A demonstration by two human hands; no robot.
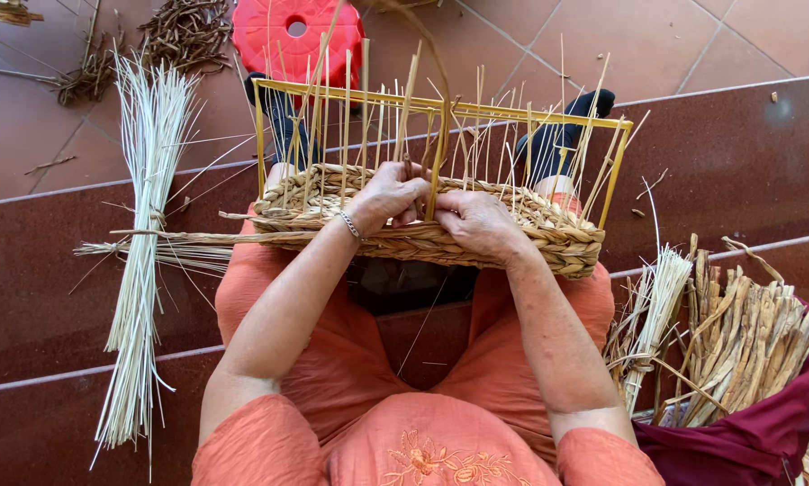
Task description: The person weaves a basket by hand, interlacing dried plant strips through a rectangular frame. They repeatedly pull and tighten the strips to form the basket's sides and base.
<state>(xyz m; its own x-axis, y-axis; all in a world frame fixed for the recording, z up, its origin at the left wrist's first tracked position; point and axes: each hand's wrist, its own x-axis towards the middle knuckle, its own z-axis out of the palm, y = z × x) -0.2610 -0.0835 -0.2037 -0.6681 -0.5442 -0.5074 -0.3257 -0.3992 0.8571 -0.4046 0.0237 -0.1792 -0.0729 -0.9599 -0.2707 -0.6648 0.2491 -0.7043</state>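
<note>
A half-woven basket (548, 236) of twisted straw rope rests on my lap, built around a yellow wire frame (512, 113) with several thin upright stakes. My left hand (388, 193) pinches a straw strand at the near rim, its fingers closed between the stakes. My right hand (481, 223) presses on the woven rim just beside it, fingers curled over the braid. A loose length of straw rope (188, 238) trails from the basket to the left. A thin bracelet sits on my left wrist.
A tied bundle of pale thin reeds (143, 261) lies on the step at left. Dried flat straw (746, 337) and more reeds lie on a dark red cloth (764, 436) at right. A red plastic stool (298, 36) stands beyond the basket.
</note>
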